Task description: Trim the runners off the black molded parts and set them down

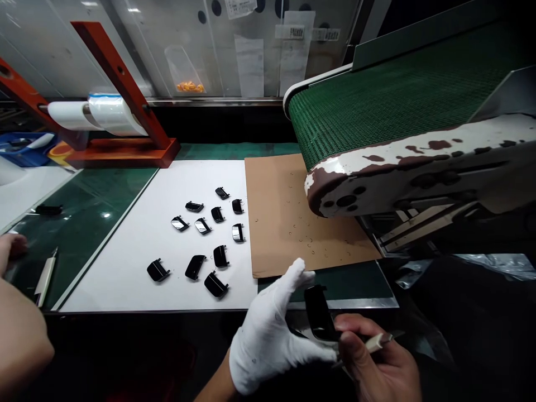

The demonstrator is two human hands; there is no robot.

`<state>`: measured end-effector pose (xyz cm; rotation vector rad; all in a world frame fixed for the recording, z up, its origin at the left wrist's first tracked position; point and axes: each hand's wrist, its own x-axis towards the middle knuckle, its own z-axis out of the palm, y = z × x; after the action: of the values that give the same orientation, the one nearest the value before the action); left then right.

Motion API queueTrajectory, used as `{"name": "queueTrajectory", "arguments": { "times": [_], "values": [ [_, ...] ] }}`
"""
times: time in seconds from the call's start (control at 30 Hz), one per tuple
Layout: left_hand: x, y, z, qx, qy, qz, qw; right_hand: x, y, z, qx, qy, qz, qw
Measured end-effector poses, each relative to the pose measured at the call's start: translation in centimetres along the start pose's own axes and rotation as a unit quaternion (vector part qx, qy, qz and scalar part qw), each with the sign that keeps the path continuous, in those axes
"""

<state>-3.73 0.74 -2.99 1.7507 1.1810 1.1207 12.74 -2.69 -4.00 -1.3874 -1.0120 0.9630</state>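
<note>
My left hand [272, 329], in a white glove, grips a glossy black plastic part [319, 312] by its ends, between thumb and fingers, just off the table's front edge. Bare fingers of my right hand [377, 352] are closed around a small knife with a pale handle [376, 343]; its tip by the part is hard to make out. My right fingertips meet the part's right side. Several similar black parts [216, 285] lie spread over a white sheet [125, 245] to the left.
Brown cardboard [272, 218] with small curled shavings lies under the end of a green conveyor belt [377, 111]. An orange stand [121, 151] holds rolls of clear film [113, 114]. At far left are another person's arm [20, 335], a pale-handled knife [46, 276] and a black part [49, 210].
</note>
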Motion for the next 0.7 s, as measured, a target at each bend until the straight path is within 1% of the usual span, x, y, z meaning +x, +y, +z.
{"name": "queueTrajectory", "arguments": {
  "times": [0.07, 0.17, 0.27, 0.37, 0.43, 0.5, 0.6, 0.7],
  "values": [
    [-0.01, 0.03, -0.11, -0.032, -0.014, -0.012, 0.999, 0.05, 0.46, -0.22, 0.051, -0.02, 0.048, 0.997],
    [-0.09, -0.02, -0.17, -0.067, -0.023, -0.022, 0.997, 0.35, 0.89, -0.55, 0.138, -0.057, 0.094, 0.984],
    [-0.15, -0.06, -0.05, -0.085, -0.034, -0.027, 0.995, 0.43, 0.89, -0.47, 0.203, -0.057, 0.111, 0.971],
    [-0.17, 0.09, 0.06, -0.099, -0.045, -0.027, 0.994, 0.26, 0.83, -0.26, 0.242, -0.071, 0.113, 0.961],
    [-0.19, 0.27, 0.06, -0.102, -0.046, -0.024, 0.993, 0.19, 0.91, -0.28, 0.236, -0.076, 0.091, 0.964],
    [-0.23, 0.43, 0.04, -0.098, -0.045, -0.023, 0.994, 0.25, 1.01, -0.45, 0.198, -0.072, 0.046, 0.977],
    [-0.26, 0.5, 0.05, -0.087, -0.04, -0.026, 0.995, 0.49, 0.86, -0.72, 0.089, -0.073, -0.054, 0.992],
    [-0.21, 0.39, 0.07, -0.076, -0.037, -0.025, 0.996, 0.67, 0.29, -0.79, -0.008, -0.074, -0.14, 0.987]
  ]
}}
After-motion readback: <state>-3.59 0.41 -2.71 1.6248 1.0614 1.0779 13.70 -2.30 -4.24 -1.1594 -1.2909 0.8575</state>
